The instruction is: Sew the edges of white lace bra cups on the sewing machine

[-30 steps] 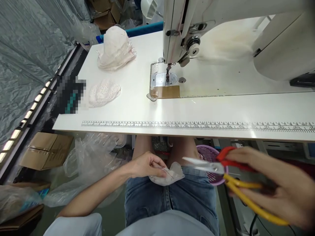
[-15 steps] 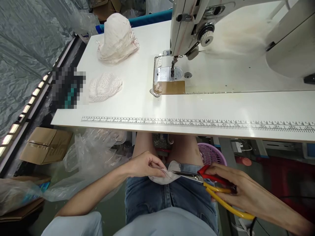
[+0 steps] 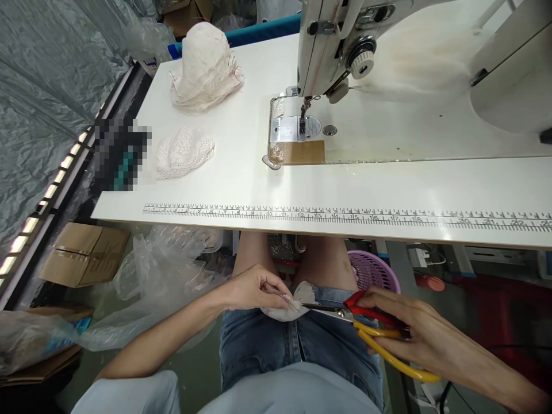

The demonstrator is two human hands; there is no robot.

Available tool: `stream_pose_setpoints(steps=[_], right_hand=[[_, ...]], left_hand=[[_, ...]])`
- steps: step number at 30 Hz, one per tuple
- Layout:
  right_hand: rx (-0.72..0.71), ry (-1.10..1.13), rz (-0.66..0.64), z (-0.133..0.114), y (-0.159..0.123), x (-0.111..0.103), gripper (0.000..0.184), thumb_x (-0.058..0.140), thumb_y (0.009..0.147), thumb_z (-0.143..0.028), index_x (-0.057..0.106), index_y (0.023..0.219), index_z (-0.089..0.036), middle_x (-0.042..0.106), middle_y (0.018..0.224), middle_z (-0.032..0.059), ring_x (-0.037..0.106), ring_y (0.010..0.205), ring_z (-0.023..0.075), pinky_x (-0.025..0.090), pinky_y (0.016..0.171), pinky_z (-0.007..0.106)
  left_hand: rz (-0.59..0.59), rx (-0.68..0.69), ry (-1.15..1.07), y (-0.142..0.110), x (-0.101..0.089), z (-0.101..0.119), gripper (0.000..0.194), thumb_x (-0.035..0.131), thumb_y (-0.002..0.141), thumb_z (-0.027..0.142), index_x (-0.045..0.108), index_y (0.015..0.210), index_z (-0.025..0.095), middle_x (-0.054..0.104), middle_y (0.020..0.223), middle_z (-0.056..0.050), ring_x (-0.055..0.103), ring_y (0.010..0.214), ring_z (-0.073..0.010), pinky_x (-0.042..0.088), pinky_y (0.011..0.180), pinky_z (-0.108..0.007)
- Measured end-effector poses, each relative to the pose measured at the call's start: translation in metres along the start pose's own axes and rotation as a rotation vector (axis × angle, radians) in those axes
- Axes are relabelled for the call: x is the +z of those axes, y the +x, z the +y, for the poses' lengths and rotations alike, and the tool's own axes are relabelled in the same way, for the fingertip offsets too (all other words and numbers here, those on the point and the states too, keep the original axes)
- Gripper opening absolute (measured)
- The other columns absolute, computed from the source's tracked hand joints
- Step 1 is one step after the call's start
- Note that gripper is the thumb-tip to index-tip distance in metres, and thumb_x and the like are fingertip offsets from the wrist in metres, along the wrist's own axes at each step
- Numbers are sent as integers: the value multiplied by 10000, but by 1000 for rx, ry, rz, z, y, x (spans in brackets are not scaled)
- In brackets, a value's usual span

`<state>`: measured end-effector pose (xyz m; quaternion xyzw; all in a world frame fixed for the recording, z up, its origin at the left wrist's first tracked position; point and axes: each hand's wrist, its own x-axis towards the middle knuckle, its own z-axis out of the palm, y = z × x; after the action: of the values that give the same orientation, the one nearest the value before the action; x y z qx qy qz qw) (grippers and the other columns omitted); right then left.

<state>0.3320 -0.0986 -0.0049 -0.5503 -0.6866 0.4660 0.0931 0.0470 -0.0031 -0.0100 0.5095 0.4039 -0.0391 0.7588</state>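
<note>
Above my lap, my left hand (image 3: 261,290) pinches a small piece of white fabric (image 3: 282,313) between thumb and fingers. My right hand (image 3: 401,325) is wrapped round a pair of scissors (image 3: 340,313) with one red and one yellow handle. The blades point left and their tips are at the fabric, close to my left fingertips. Part of the tips is hidden by the cloth. On the table lie a white lace-patterned fabric piece (image 3: 185,152) and, behind it, a heap of white fabric pieces (image 3: 207,66) with loose red threads.
A sewing machine (image 3: 332,52) stands on the white table (image 3: 241,190), whose front edge carries a printed ruler (image 3: 345,217). Below are a purple basket (image 3: 377,273), clear plastic bags (image 3: 164,282) and a cardboard box (image 3: 84,253).
The scissors have moved slightly left, further into the fabric, with my right hand. My left hand keeps its pinch in nearly the same place.
</note>
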Motion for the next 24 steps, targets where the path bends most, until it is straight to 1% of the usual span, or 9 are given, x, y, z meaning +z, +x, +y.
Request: stream_pose_setpoints(steps=[5,10,14,19,22,24], right_hand=[[-7,25,-32,2,3,3,307,565,778,-302,619,1067,-212,650,1084,114,652,916,262,547,691,287],[-14,35,-67,4,6,5,323,572,776,-295,603,1090,-223,641,1094,96,643,945,250,545,726,296],[2,85,-39,6,6,7,323,571,773,-299,606,1085,-224,637,1103,99,639,955,259,551,727,306],[-6,110,15,3,6,10,293,569,763,-290,620,1043,-219,664,1043,94,657,875,256,555,672,294],[-10,86,48,3,7,10,290,583,750,-302,622,1030,-237,670,1026,80,657,872,261,549,695,304],[-15,89,37,4,8,11,294,573,763,-320,617,1043,-242,666,1039,80,656,878,259,548,694,300]], left_hand=[[3,15,9,-1,1,1,279,704,704,306,726,908,118,719,821,-97,632,680,-134,443,598,-186],[20,30,16,-2,1,-1,270,699,712,324,727,901,134,721,821,-77,641,707,-135,444,596,-175],[42,35,22,-2,0,-2,259,695,715,324,727,896,142,721,803,-65,644,705,-137,449,604,-178],[95,29,71,-2,2,-3,260,670,732,339,729,884,136,718,788,-68,634,681,-137,432,588,-180],[120,23,92,-2,5,-5,282,666,729,370,731,870,135,707,748,-60,586,607,-114,385,535,-174],[136,16,108,-2,6,-6,298,661,731,390,733,856,130,664,631,-34,483,499,-76,305,468,-168]])
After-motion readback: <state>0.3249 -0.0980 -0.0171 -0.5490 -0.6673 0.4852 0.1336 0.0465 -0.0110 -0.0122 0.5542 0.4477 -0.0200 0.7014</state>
